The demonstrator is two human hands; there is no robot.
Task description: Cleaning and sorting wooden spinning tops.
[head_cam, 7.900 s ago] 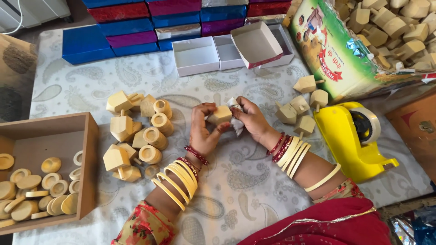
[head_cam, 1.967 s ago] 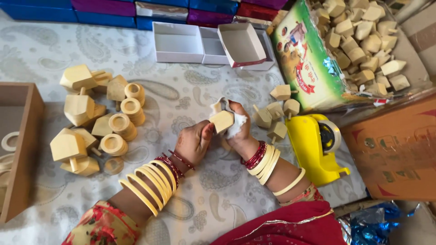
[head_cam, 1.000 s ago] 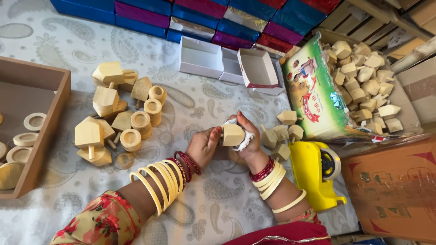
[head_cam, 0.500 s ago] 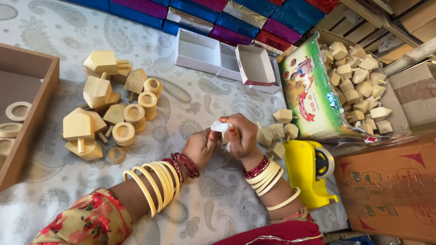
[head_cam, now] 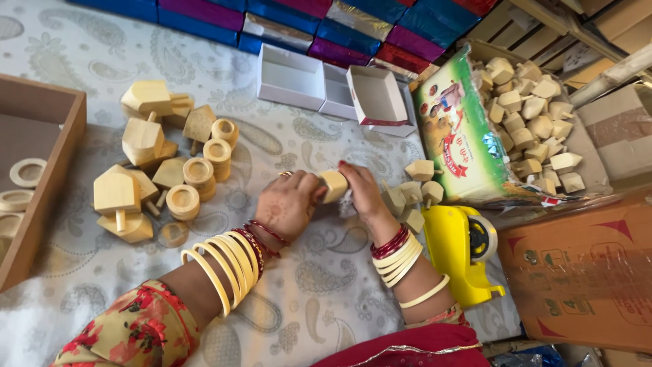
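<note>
Two hands, left hand (head_cam: 288, 204) and right hand (head_cam: 361, 191), fingers closed on small pale wooden block (head_cam: 334, 185); loosened grip risks dropping it.

- pale wooden block (head_cam: 334, 185), plain unpainted
- white cloth (head_cam: 326, 285), grey paisley pattern
- bright yellow plastic tape dispenser (head_cam: 460, 261)
- shiny blue, purple, red boxes (head_cam: 319, 17)

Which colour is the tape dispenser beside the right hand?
Bright yellow; the tape dispenser shows best in the head view.
</note>
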